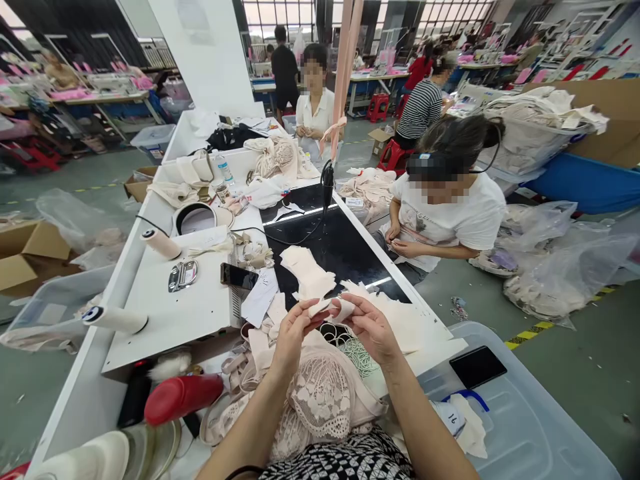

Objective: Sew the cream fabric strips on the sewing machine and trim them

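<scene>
Both hands meet above the table near the middle of the head view. My left hand (295,327) pinches one end of a small cream fabric strip (344,310). The strip's other end, which curls, is between the fingers of my right hand (373,327). Below them, on my lap side, lies a beige lace bra (325,390) with straps trailing left. Pale green elastic cords (357,353) lie coiled under my right hand. Just beyond my fingers, cream fabric pieces (305,270) rest on a black glossy panel (345,250).
A white metal box (165,300), thread cones (117,320), a phone (239,276) and a red bottle (183,398) are at left. A dark tablet (478,367) lies on a plastic lid (540,413) at right. A person (450,213) sits across the table.
</scene>
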### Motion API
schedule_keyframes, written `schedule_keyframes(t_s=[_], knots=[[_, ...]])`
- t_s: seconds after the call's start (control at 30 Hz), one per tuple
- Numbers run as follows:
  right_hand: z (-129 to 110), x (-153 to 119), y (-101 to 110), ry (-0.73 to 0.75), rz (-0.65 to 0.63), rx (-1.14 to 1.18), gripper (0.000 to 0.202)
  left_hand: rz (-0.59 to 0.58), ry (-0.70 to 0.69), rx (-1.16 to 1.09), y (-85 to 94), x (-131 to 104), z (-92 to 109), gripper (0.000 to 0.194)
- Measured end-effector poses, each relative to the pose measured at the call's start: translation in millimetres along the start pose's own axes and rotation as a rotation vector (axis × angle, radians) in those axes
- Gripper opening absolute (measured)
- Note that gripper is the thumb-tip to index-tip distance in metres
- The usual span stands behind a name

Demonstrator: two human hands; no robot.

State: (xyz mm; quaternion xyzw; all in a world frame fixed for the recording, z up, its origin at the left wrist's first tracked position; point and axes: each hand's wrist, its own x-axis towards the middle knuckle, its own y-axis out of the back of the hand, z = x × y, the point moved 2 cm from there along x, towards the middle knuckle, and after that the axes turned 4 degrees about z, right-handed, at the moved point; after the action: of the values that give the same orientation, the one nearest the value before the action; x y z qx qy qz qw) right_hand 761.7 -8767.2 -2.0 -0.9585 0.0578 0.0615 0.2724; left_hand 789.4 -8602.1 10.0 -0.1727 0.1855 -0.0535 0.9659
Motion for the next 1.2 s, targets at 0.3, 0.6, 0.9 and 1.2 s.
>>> schedule_keyframes(t_s=[0.3, 0.6, 0.9, 1.2], knots=[[-19, 7, 3, 0.050, 0.050, -0.126, 0.040, -0.114, 0.010, 0.013, -5.9, -9, 3, 0.042], [-5, 13, 7, 0.203, 0.354, -0.146, 0.031, -0.004, -0.026, 0.084, -5.0, -6, 3, 0.039], [-17, 4, -1, 0.285, 0.343, -0.199, 0.033, -0.009, -0.075, 0.108, -8.8, -13, 5, 0.040], [-7, 2, -8, 0.099, 0.328, -0.026, 0.040, -0.013, -0.129, 0.104, -7.2, -11, 1, 0.039]])
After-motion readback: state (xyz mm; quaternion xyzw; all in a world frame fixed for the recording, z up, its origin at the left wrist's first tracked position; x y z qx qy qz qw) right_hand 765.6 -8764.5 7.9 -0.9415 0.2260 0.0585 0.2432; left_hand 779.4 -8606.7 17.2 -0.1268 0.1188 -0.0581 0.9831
